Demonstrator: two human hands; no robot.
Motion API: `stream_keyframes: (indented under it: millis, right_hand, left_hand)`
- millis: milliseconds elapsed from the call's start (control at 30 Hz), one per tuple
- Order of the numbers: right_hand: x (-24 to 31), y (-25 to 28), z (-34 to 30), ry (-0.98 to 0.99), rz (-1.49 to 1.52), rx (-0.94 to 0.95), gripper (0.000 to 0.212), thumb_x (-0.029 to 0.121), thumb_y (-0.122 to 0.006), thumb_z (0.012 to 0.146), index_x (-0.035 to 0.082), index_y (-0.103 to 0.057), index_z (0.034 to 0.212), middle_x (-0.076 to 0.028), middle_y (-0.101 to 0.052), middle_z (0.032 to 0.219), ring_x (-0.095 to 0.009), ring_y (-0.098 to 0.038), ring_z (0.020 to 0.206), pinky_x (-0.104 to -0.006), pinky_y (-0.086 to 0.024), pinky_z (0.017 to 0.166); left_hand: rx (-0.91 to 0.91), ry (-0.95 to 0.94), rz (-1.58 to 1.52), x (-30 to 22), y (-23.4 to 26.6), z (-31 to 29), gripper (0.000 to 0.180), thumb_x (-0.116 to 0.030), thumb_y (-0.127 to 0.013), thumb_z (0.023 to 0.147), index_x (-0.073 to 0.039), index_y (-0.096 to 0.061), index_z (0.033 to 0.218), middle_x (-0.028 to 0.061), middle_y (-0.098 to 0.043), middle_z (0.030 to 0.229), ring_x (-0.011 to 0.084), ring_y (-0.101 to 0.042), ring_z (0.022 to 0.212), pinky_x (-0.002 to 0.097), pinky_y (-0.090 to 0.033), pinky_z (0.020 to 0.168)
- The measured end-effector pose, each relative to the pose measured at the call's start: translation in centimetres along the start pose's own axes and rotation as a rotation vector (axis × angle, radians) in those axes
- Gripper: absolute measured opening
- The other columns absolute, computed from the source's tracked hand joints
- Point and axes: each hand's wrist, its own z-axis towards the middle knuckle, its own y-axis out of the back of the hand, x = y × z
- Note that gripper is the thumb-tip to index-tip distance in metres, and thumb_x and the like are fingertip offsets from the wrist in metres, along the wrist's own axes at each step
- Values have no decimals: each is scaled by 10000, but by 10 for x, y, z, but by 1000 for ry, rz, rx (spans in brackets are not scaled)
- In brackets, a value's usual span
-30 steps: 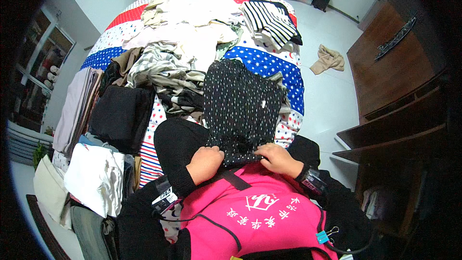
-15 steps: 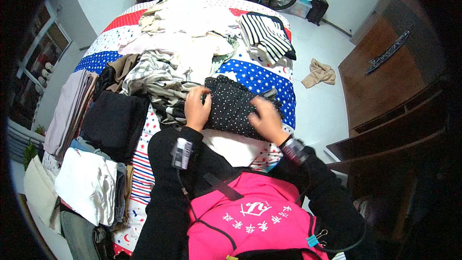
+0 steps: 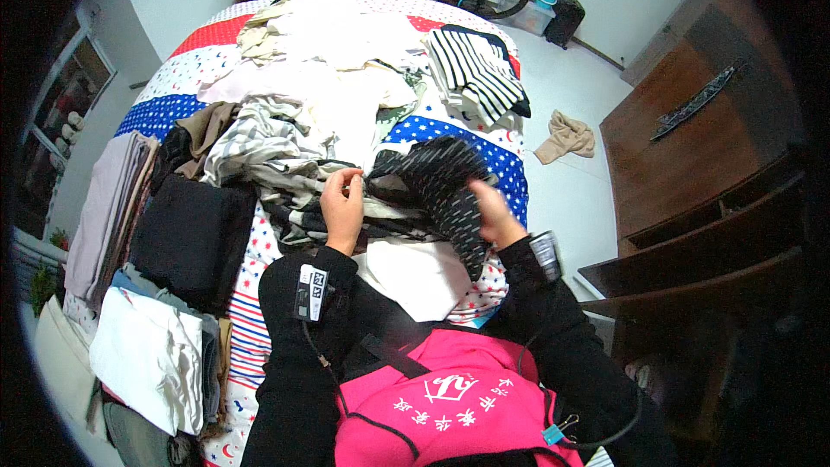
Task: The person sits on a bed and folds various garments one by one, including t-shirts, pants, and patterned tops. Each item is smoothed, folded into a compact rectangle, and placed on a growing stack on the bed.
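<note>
A black garment with white dots, blurred by motion, hangs bent over the near middle of the bed. My right hand grips its right edge, fingers closed around the cloth. Just left of the garment is my left hand, its fingers curled together in a pinch; what they hold, if anything, is hidden. Beneath and beside both hands lie rumpled grey, black and white checked clothes. A white cloth rests right in front of me.
Folded stacks line the left side, among them black clothes and white ones. Striped folded clothes sit at the far right, a white heap at the back. A beige cloth lies on the floor beside a brown wooden cabinet.
The dotted garment, a flat bundle before, is now raised and bent, its right part swung up and toward me by my right hand. My left hand has drawn slightly back, fingers more curled.
</note>
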Motion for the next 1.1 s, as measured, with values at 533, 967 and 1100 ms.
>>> stream_keyframes:
  millis: [533,967,1100]
  right_hand:
    - [246,34,9,687,6,-403,437,311,-354,963,-36,-579,1104,-167,-622,1084,-314,-613,966,-447,-484,884]
    - [156,-66,305,711,-1077,-437,667,468,-582,829,-105,-486,1158,-313,-517,1133,-421,-499,1088,-468,-391,933]
    - [10,-83,246,809,-1434,-148,498,313,-492,929,4,-404,1309,-275,-332,1384,-397,-257,1330,-454,-189,1084]
  left_hand:
    - [130,198,-177,1,-14,3,123,-93,-549,880,9,-617,891,31,-611,776,87,-540,666,230,-432,623]
    - [181,196,-211,31,-21,14,108,-91,-591,859,9,-623,883,33,-599,757,80,-521,645,230,-418,587]
    - [166,185,-180,34,-19,15,118,-100,-587,869,13,-621,879,32,-593,736,85,-522,636,235,-419,581]
